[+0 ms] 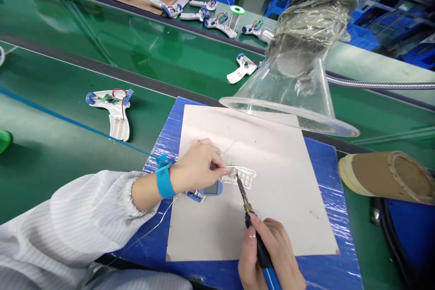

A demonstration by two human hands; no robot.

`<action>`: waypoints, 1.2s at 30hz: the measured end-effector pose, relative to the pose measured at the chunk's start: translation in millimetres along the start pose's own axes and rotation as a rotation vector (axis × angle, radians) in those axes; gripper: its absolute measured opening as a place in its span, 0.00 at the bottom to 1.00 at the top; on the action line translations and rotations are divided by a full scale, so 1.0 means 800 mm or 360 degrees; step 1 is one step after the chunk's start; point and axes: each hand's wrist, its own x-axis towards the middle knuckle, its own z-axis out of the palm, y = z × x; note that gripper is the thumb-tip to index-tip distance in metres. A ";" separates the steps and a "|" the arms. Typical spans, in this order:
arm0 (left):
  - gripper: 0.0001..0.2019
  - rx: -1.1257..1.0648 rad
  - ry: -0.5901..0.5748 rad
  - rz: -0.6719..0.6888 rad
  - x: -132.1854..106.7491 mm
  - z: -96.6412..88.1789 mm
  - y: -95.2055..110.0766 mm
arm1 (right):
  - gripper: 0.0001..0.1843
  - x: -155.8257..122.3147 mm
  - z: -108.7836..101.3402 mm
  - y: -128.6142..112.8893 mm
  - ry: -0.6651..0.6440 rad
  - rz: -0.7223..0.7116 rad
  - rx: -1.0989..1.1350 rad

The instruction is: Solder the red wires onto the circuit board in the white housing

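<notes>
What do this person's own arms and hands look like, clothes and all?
On the left: a loose, white pinstriped sleeve, gathered at its end, plus a bright blue wrist strap with a blue cord. The left hand and right hand are ungloved; no right sleeve shows.

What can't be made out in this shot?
All in the head view:
White casing: partly hidden behind the left hand.
Soldering iron: rear end cut off by the bottom edge.
Grey display: any reading too small.
Iron tip: too small to tell what it touches.
</notes>
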 end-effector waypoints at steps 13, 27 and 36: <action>0.08 -0.0130 0.0165 -0.0057 -0.004 0.009 -0.001 | 0.22 -0.003 0.003 0.005 -0.0070 0.0015 0.0032; 0.04 -0.0046 0.0006 -0.0058 -0.001 -0.001 0.005 | 0.19 -0.001 0.002 -0.001 0.0011 0.0110 -0.0004; 0.03 -0.0097 0.0050 -0.0128 0.001 0.001 0.003 | 0.20 -0.002 -0.001 0.003 -0.0058 0.0049 0.0019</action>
